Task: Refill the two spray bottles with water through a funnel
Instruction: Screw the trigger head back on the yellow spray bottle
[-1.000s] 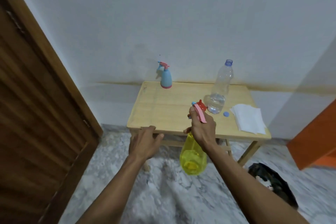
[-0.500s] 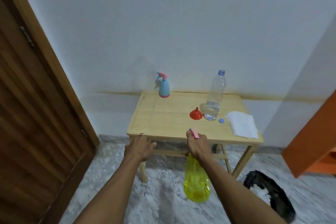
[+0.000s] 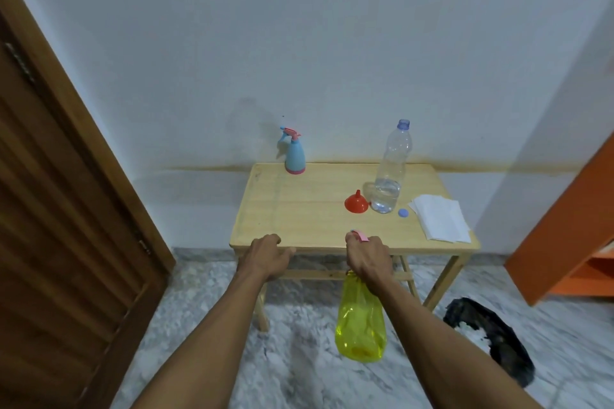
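The right hand [image 3: 367, 256] is closed tight around the top of the yellow spray bottle [image 3: 360, 325]. The bottle hangs down below the hand, in front of the worktop [image 3: 299, 206] and above the floor. The left hand [image 3: 267, 254] holds nothing. Its fingers are curled loosely and it sits near the front edge of the worktop. Past the right hand, a red funnel [image 3: 356, 201] stands upside down, right beside a clear water bottle [image 3: 391, 169] with its cap [image 3: 403, 212] off. Far beyond the left hand, by the wall, stands a blue spray bottle [image 3: 294, 153]. White paper [image 3: 440, 217] lies off to the right.
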